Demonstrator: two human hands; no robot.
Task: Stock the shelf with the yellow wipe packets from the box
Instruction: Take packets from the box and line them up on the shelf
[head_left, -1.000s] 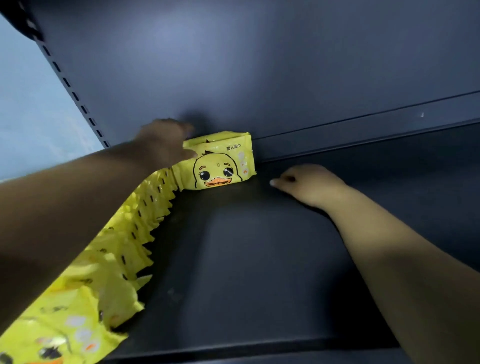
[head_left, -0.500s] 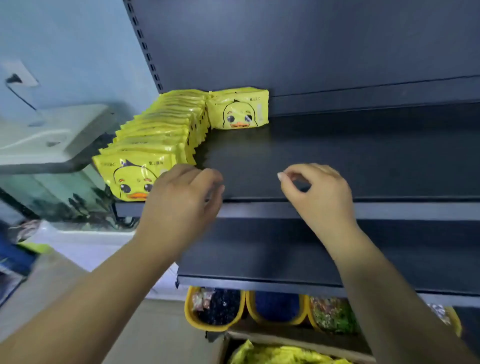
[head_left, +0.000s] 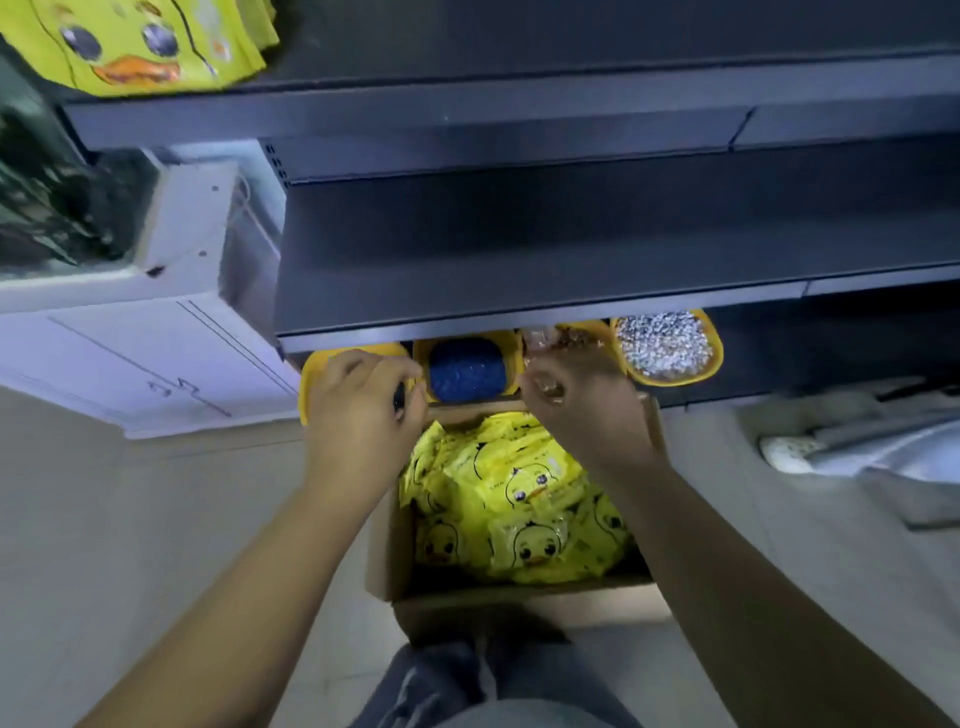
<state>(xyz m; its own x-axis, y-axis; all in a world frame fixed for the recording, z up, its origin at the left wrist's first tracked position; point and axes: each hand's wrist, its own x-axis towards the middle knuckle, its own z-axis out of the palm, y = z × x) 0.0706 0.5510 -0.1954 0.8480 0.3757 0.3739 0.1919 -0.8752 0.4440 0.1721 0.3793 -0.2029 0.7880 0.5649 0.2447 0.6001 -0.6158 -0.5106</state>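
A cardboard box (head_left: 387, 551) stands on the floor below me, filled with several yellow wipe packets (head_left: 519, 499) printed with a duck face. My left hand (head_left: 358, 410) and my right hand (head_left: 582, 410) hover over the far edge of the box, fingers loosely curled, holding nothing. Stocked yellow packets (head_left: 135, 41) sit at the top left on the upper dark shelf (head_left: 415, 111). The lower shelf (head_left: 519, 249) is bare.
Yellow bins sit under the lowest shelf: one with blue pieces (head_left: 467, 369), one with silvery pieces (head_left: 665, 348). A white cabinet (head_left: 130, 343) stands at the left. Grey fabric and a white shoe (head_left: 789, 452) lie on the floor at right. My legs are at the bottom.
My view has swung down from the shelf to the box on the floor. Both hands have dropped from the shelf edge to just above the box.
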